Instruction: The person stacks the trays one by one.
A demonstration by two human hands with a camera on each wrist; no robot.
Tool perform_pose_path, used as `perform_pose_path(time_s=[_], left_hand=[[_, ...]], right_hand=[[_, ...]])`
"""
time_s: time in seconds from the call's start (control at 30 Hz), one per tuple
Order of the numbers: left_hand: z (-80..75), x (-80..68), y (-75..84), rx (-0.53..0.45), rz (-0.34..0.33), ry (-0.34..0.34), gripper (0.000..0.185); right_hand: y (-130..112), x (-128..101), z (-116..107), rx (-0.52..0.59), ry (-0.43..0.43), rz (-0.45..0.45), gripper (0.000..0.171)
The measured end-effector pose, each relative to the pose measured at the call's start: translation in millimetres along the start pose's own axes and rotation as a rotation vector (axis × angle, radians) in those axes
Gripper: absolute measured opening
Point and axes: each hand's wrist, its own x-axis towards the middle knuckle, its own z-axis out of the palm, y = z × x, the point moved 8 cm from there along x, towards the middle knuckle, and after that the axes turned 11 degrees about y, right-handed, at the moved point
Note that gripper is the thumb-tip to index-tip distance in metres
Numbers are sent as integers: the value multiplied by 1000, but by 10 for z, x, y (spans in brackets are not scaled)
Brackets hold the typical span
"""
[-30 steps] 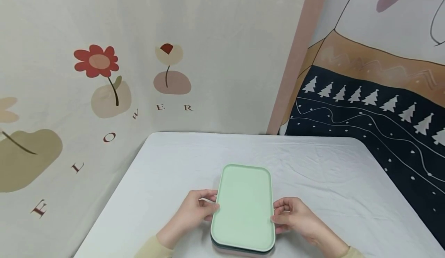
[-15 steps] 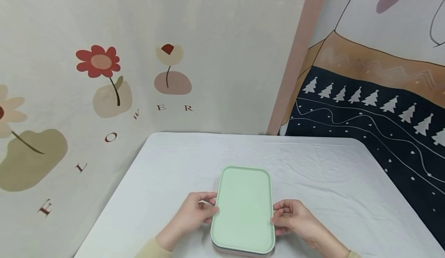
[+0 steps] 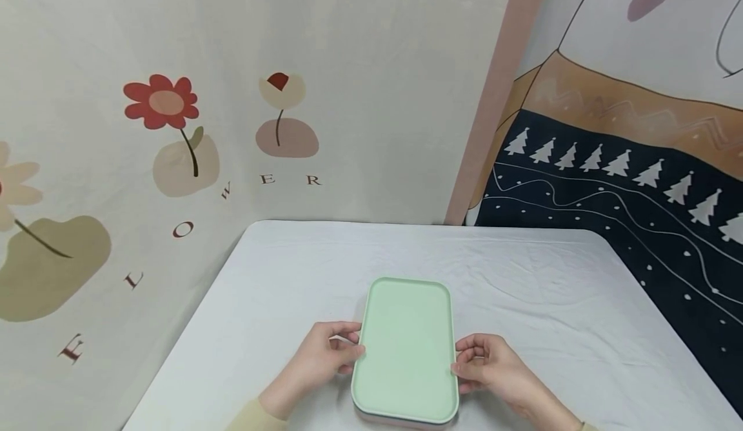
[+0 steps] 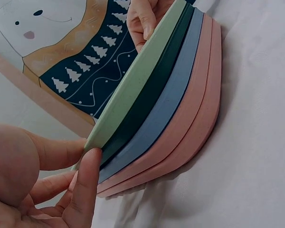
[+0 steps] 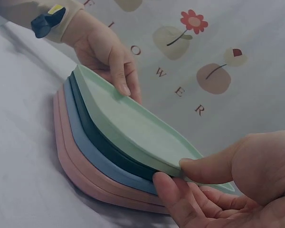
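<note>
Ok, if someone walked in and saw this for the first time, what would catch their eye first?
Probably the stack of trays on the white tablecloth, fanned in mint green, dark green, blue and two pinks. The left hand and right hand each pinch the mint green top tray by a long edge. Behind, a wall hanging with a red flower stands out.

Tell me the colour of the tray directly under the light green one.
Dark green tray, clearest in the left wrist view.

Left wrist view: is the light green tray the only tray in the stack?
No: under the light green tray lie dark green, blue and two pink trays.
</note>
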Motion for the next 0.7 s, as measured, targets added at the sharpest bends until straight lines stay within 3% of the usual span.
perform_pose_path(time_s=[0.37, 0.7], left_hand=[[5, -25, 22, 4, -3, -13, 45], [-81, 23, 122, -17, 34, 34, 43]], right_hand=[[-30, -31, 2, -23, 37, -34, 42], [-87, -50, -119, -38, 71, -63, 45]])
